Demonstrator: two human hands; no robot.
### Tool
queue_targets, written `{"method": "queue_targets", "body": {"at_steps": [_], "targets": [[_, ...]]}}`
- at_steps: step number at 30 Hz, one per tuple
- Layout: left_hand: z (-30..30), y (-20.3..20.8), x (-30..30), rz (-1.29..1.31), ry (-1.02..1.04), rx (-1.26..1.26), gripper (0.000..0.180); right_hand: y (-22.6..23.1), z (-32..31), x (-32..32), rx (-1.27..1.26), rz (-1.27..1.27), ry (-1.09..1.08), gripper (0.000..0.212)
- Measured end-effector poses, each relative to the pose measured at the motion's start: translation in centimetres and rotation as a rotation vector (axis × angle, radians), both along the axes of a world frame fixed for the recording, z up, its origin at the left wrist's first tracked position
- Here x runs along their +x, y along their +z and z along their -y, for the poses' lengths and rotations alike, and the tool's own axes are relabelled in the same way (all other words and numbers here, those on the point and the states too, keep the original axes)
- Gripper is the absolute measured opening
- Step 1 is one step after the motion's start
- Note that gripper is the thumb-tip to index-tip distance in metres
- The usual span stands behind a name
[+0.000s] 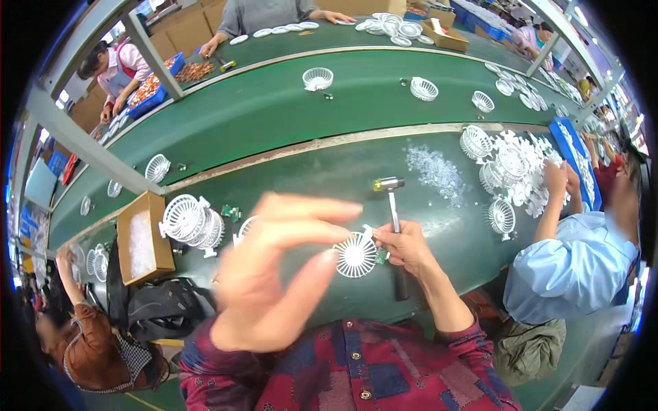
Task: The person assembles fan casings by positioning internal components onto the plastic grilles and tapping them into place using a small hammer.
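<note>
Raised close to the head camera, my left hand point(274, 267) is blurred, with its fingers stretched to the right and the thumb apart from them. I see nothing between them. Beyond its fingertips a white round slatted plastic cage point(356, 255) lies on the green bench. My right hand point(406, 246) is closed round a small hammer point(393, 205) with a metal shaft, black grip and a yellow-and-black head pointing away from me. Its thumb and fingertips are at the cage's edge tab. A small green circuit board point(381, 256) sits beside the cage, partly hidden by that hand.
Stacked white cages point(188, 219) and an open cardboard box point(145, 240) stand to the left. Small clear plastic pieces point(435, 171) are scattered at right, near a heap of white parts point(517, 168). A green conveyor belt point(240, 113) runs behind; co-workers sit on both sides.
</note>
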State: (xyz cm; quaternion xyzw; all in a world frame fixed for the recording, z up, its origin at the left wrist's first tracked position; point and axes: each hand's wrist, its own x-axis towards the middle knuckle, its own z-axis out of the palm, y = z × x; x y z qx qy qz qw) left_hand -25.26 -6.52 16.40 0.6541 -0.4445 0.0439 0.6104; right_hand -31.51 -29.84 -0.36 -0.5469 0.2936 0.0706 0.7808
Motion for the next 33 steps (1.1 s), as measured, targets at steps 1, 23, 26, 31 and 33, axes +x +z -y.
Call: {"method": "queue_targets", "body": {"at_steps": [1, 23, 26, 31, 33], "targets": [[0.4, -1.7, -0.3, 0.083, 0.014, 0.180, 0.021, 0.2, 0.2, 0.2, -0.019, 0.006, 0.036, 0.015], [0.1, -17.1, -3.1, 0.335, 0.202, 0.660, 0.040, 3.3, -1.0, -4.3, -0.857, 0.367, 0.063, 0.030], [0.2, -17.2, -3.2, 0.320, 0.173, 0.635, 0.040, 0.7, -1.4, -4.8, -1.159, 0.365, 0.292, 0.024], [-1.6, -16.5, -3.0, 0.278, 0.143, 0.646, 0.035, 0.4, 3.3, -3.2, -0.783, -0.008, 0.003, 0.024], [-1.8, -15.7, -2.9, 0.256, 0.140, 0.641, 0.031, -0.2, 5.5, -2.3, -0.973, -0.032, -0.103, 0.027]]}}
